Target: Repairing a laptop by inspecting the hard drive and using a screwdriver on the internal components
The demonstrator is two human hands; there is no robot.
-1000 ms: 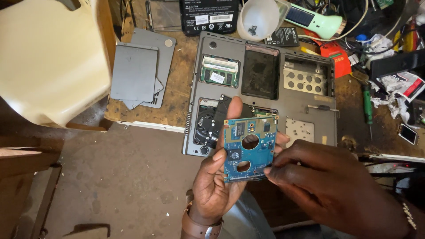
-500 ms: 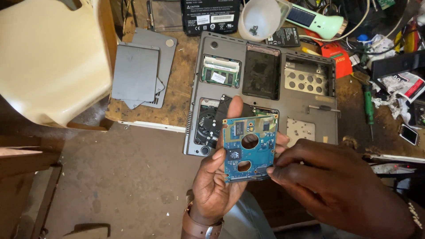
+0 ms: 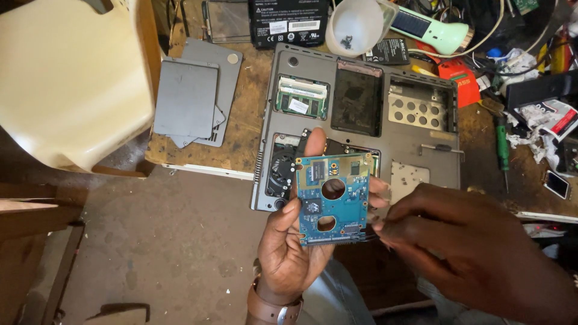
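Left hand point(image 3: 289, 253) stays clamped on the blue-board hard drive point(image 3: 333, 198), right hand point(image 3: 457, 241) fingertips now pinched at its lower right corner, just below the open laptop point(image 3: 421, 150): barely shifted, still fiddling.

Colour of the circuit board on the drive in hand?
Blue circuit board, with gold patches, held in the left hand; head view.

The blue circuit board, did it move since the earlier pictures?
No. The blue circuit board stays in the left hand, over the same lower part of the open grey laptop base.
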